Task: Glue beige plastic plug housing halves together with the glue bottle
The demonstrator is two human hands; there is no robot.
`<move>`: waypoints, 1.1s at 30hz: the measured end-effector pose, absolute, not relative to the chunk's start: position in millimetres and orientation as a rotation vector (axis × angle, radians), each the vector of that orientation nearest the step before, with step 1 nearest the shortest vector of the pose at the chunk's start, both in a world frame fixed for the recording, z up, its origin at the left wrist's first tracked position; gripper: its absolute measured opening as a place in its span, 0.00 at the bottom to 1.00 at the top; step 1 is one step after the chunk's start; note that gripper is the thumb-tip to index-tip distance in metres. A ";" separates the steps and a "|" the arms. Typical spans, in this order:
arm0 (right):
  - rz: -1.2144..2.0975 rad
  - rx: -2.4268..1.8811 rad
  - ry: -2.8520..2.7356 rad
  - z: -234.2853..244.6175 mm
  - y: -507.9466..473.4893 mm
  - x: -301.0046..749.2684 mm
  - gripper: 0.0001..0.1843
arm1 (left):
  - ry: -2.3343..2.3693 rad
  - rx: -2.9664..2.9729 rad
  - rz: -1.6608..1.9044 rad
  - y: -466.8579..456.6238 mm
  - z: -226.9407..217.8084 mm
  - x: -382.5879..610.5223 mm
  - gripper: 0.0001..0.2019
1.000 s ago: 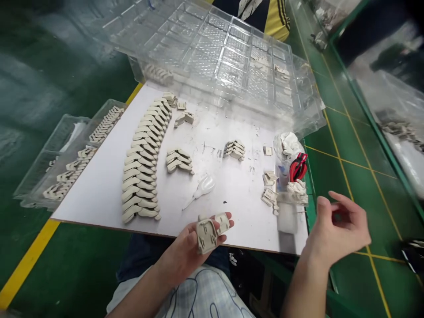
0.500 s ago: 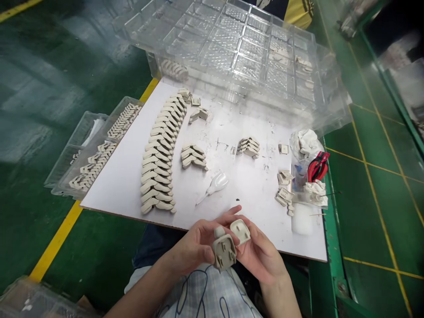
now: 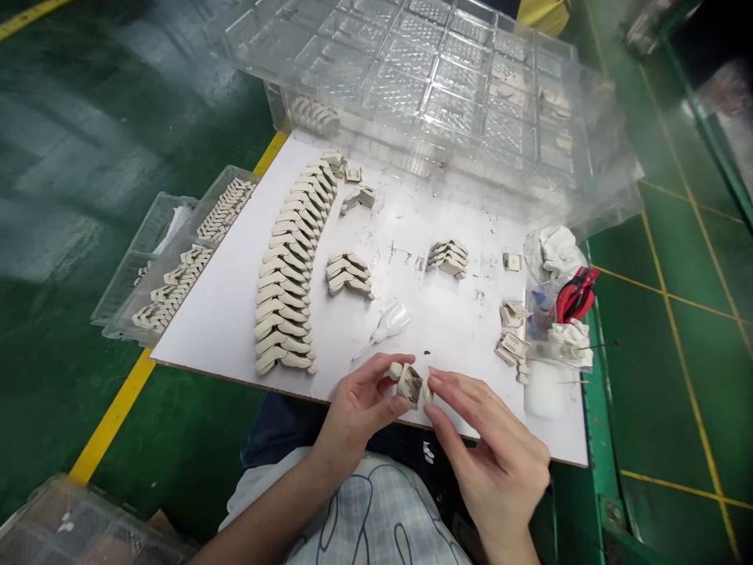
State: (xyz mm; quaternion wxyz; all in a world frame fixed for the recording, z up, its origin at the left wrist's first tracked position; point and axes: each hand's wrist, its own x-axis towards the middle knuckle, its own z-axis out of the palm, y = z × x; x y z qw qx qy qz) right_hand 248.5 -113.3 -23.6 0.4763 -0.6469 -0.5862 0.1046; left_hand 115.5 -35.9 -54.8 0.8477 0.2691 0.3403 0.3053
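Observation:
Between thumb and fingers, my left hand (image 3: 365,404) grips a beige hollow plastic shell (image 3: 410,386) with a rounded knob on its left side; its open side faces right. My right hand (image 3: 488,439) pinches a small beige cover piece (image 3: 427,387) on edge, close beside the shell's opening. Whether the two parts touch, I cannot tell. Just beyond my hands, a translucent squeeze bottle (image 3: 389,322) with a thin nozzle lies on the white board (image 3: 412,290). A long row of beige angled parts (image 3: 288,278) stands to the left.
Small stacks of beige parts (image 3: 348,275) sit mid-board. Clear compartment trays (image 3: 412,86) rise over the far edge. To the right are red-handled pliers (image 3: 575,297), crumpled white tissue (image 3: 556,253) and a white round container (image 3: 542,390). Part-filled trays (image 3: 170,263) flank the left edge.
My hands have turned the two parts from facing up to facing each other, and moved slightly away from my body. My right hand now pinches the cover by its edges with the fingertips.

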 end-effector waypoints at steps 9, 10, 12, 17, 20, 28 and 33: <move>0.226 -1.570 -1.527 -21.6 -106.6 247.3 0.25 | 0.735 0.577 0.728 -38.1 -56.5 118.1 0.16; 0.227 -1.573 -1.526 -21.7 -106.6 247.5 0.24 | 0.734 0.595 0.727 -38.0 -56.7 118.0 0.15; 0.226 -1.583 -1.529 -21.5 -106.5 247.4 0.24 | 0.737 0.617 0.706 -38.0 -55.9 117.4 0.14; 0.177 -1.593 -1.578 -19.9 -108.2 245.7 0.25 | 0.807 0.631 0.636 -38.0 -49.3 113.8 0.16; 0.221 -1.603 -1.507 -20.7 -111.1 246.1 0.22 | 0.838 0.670 0.631 -37.8 -44.9 111.7 0.13; 0.745 -1.622 -1.141 -26.6 -109.8 253.1 0.09 | 0.848 1.248 0.730 -39.1 -45.7 105.9 0.06; 0.901 -1.598 -1.013 -32.0 -113.6 253.7 0.03 | 0.808 1.477 0.705 -38.2 -44.6 105.8 0.06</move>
